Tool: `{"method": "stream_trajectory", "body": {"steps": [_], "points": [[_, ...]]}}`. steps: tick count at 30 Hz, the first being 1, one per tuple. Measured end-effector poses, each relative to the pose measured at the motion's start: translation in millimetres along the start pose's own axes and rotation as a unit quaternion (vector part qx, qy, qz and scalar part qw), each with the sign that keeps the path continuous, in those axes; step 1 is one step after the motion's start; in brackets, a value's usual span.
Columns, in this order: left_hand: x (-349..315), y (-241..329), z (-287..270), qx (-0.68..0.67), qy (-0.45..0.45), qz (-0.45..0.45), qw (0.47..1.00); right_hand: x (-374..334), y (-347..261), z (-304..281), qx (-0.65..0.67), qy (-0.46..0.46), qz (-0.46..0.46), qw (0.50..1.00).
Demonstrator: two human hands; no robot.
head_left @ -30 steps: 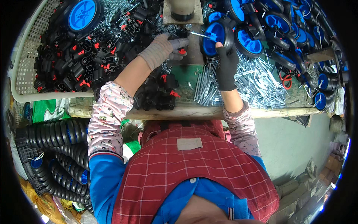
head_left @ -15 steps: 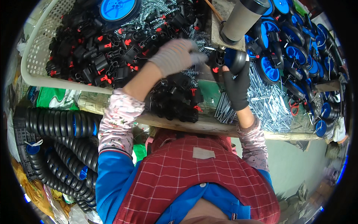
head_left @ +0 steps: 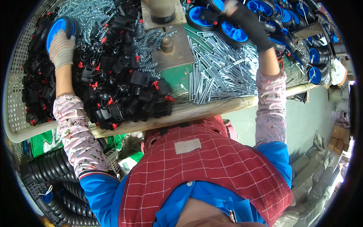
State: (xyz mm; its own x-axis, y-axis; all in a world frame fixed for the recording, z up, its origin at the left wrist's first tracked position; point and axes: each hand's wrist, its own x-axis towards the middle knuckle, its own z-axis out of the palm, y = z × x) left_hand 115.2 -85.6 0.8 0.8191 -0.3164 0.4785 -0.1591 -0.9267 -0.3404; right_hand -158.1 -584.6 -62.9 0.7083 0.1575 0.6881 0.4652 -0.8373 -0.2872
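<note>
My left hand point(head_left: 61, 50), in a pale striped glove, reaches into the white perforated basket point(head_left: 14, 117) at the far left. Its fingers are bent over the edge of a black wheel point(head_left: 56, 31) with a blue hub. At the upper right my right hand point(head_left: 247, 22), in a black glove with bare fingertips, hovers over several blue-hubbed wheels point(head_left: 200, 18). Motion smears its fingertips, so whether they hold anything is unclear. Black plastic brackets point(head_left: 140, 78) with red tabs lie heaped beside my left forearm. Left of my right wrist, long silvery pins point(head_left: 223, 70) form a loose pile.
Small metal springs point(head_left: 92, 17) are heaped behind the brackets. A stout metal cylinder point(head_left: 162, 10) stands over a steel plate with a round knob point(head_left: 167, 45) at mid-bench. The wooden bench edge point(head_left: 211, 108) runs before me. Stacked black wheels point(head_left: 49, 166) sit below, left.
My left hand has moved left from mid-bench to the wheel in the basket. My right hand has left the wheel under the cylinder and gone up and right to the other wheels. The view has shifted.
</note>
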Motion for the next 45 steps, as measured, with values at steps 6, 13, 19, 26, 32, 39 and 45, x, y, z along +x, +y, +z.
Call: {"method": "stream_trajectory", "body": {"steps": [6, 13, 19, 26, 32, 39, 45], "points": [[-59, 1, -71, -0.355, 0.067, -0.018, 0.932, -94, -62, 48, -0.204, -0.256, 0.218, 0.919], [-193, 127, -79, -0.827, -0.327, -0.144, 0.434, -52, -126, 45, 0.206, -0.035, 0.272, 0.939], [-193, 150, -103, -0.839, -0.37, -0.122, 0.379, -13, -171, 58, -0.087, -0.083, 0.014, 0.993], [-176, 139, -107, -0.827, -0.398, -0.074, 0.39, 34, -192, 73, 0.153, -0.132, -0.096, 0.975], [-163, 130, -93, -0.852, -0.46, -0.042, 0.248, 12, -176, 58, -0.088, -0.131, -0.081, 0.984], [-190, 169, -90, -0.195, -0.301, 0.501, 0.788, -65, -139, 64, 0.184, 0.075, 0.45, 0.871], [-157, 175, -65, -0.554, -0.421, 0.313, 0.646, -100, -102, 88, 0.22, 0.195, 0.395, 0.87]]}}
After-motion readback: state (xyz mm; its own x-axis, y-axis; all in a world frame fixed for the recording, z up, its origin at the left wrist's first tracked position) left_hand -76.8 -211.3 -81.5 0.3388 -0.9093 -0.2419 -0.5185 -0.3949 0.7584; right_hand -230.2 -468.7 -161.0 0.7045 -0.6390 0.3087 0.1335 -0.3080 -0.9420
